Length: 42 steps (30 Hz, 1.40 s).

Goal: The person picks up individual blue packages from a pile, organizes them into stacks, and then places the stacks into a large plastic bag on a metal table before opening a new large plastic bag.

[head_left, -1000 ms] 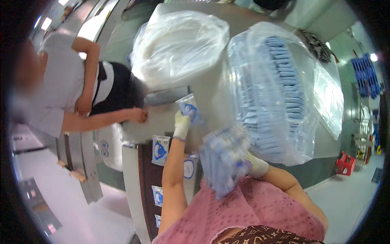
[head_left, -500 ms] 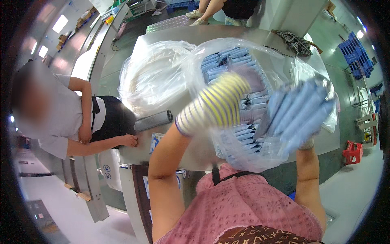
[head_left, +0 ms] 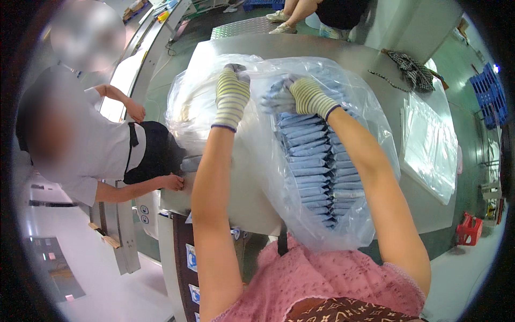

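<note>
On the table stands a large clear plastic bag (head_left: 279,201), its mouth spread wide. Inside, flat blue packets (head_left: 308,161) lie in tightly stacked rows. My left hand (head_left: 232,97), in a yellow-and-white striped glove with grey fingertips, is closed on the bag's far left edge. My right hand (head_left: 312,97), gloved alike, reaches over the far part of the bag. Its fingers are curled against a bunch of blue packets (head_left: 278,97), slightly blurred; the fingertips are partly hidden. A second clear plastic bag (head_left: 188,99) lies bunched to the left.
Flat clear bags (head_left: 429,145) lie stacked on the table's right, with a checkered cloth (head_left: 410,70) beyond. A co-worker (head_left: 102,145) is close at the left, one hand by the table edge. Someone's legs show at the far side. A red stool (head_left: 468,229) stands right.
My right hand has carried the fanned blue packets from the right into the far left of the bag. My left hand has moved up and left to the bag's edge. The view has shifted slightly.
</note>
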Available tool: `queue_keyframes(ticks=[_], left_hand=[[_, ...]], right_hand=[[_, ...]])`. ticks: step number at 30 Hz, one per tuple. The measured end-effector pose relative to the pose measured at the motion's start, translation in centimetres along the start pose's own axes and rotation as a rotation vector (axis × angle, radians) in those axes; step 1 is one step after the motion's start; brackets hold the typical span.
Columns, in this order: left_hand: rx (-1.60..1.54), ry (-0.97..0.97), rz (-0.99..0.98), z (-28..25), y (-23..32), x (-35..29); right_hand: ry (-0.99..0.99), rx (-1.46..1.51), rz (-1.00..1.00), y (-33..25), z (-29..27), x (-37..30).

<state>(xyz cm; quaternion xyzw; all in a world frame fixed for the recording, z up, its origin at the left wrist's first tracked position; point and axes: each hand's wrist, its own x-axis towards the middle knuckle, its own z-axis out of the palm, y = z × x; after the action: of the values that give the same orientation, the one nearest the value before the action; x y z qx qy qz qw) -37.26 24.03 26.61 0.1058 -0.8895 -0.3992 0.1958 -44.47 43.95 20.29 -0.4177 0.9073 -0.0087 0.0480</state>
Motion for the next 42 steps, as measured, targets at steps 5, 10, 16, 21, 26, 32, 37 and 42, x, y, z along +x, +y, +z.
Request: queue_keyframes(ticks=[5,10,16,21,26,32,37,42], left_hand=[[-0.035,0.046,0.222,-0.5,0.8,-0.2],[-0.859,-0.251,0.138,0.3,4.7,-4.8],[-0.654,-0.028,0.111,-0.9,2.3,-16.4],[-0.117,-0.022,-0.071,-2.9,-13.3,-28.7],[0.415,-0.238,-0.437,-12.0,-21.3,-35.9],[0.697,-0.191,-0.796,-20.5,-27.3,-44.2],[0.215,-0.252,-0.748,-19.0,-29.7,-40.0],[0.081,-0.512,-0.661,-17.0,-34.3,-30.7]], right_hand=[[-0.276,-0.154,0.013,-2.1,2.0,1.6],[-0.192,0.196,-0.141,-1.1,5.3,1.0],[0.007,0.331,-0.281,-3.3,-1.7,-8.3],[0.260,0.910,-0.070,-13.2,-10.3,-19.2],[-0.061,1.316,-0.459,-21.2,-9.0,-25.3],[-0.309,1.614,-0.021,-29.6,-1.1,-20.2],[-0.356,1.557,0.063,-33.1,7.9,-15.0],[-0.355,1.446,0.239,-36.5,18.1,-8.0]])
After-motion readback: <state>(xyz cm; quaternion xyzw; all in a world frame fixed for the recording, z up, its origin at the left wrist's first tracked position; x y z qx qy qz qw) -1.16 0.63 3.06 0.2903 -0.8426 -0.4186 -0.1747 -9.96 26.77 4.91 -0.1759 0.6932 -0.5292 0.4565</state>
